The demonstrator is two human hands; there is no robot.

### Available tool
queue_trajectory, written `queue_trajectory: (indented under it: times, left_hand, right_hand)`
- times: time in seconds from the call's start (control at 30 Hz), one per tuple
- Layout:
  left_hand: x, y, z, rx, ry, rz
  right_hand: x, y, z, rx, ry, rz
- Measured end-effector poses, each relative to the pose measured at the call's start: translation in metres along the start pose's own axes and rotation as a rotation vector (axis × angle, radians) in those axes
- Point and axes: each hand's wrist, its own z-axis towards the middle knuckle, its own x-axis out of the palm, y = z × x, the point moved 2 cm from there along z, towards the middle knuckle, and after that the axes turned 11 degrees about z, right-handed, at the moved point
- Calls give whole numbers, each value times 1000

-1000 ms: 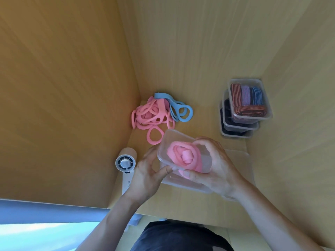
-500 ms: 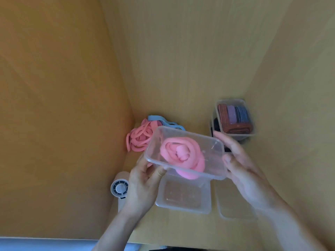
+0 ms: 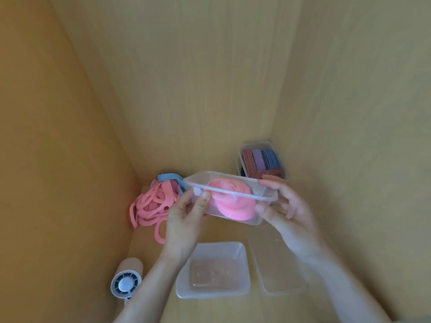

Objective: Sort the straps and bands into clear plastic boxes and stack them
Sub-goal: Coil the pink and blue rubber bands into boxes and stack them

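The left hand grips the left end of the clear box, its thumb pressed flat on the near wall just under the rim and its fingers curled round behind. The right hand pinches the right end, with the thumb on the lower near corner and the fingers curled over the end wall and rim. Between them the box hangs above the tabletop, tilted so that its near wall faces the camera. Inside it lies a pink band roll, wound into a loose spiral that fills most of the box.

To the left of the held box a pile of loose pink bands lies in the corner, with a blue band at its far edge, partly hidden by the box. Behind the held box's right end stands a stack of boxes; the top one holds red, purple and blue straps. Below the held box an open empty box rests on the tabletop, and just right of that lies a flat clear piece, blurred. Further down and to the left lies a small white fan.
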Motion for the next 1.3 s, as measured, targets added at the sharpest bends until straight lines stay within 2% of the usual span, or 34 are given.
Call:
queue_trajectory:
  times: [0.23,0.4,0.63,0.77,0.93,1.07,1.23,1.3]
  left_hand:
    - [36,-25,46,-26,43,-57]
    - [52,-8,58,-160,36,64]
    - [37,14,29,-216,54,77]
    - [26,22,10,-244,51,70]
    - [3,39,-10,-249,29,82]
    - [-22,55,-25,-239,-38,126]
    - [-45,67,-51,-286,-113,163]
    - [-49,69,-61,-318,-109,161]
  right_hand:
    - [-14,0,16,-297,-222,-80]
    - [-26,-21,40,-479,-389,-466]
    - [-35,-46,59,-520,-542,-664]
    - [-24,-52,65,-454,-670,-788]
    - [-23,-56,68,-360,-672,-899]
    - [-29,-54,57,-367,-564,-938]
    - [-28,-57,7,-442,-599,-776]
    - [-15,-64,-16,-488,-528,-691]
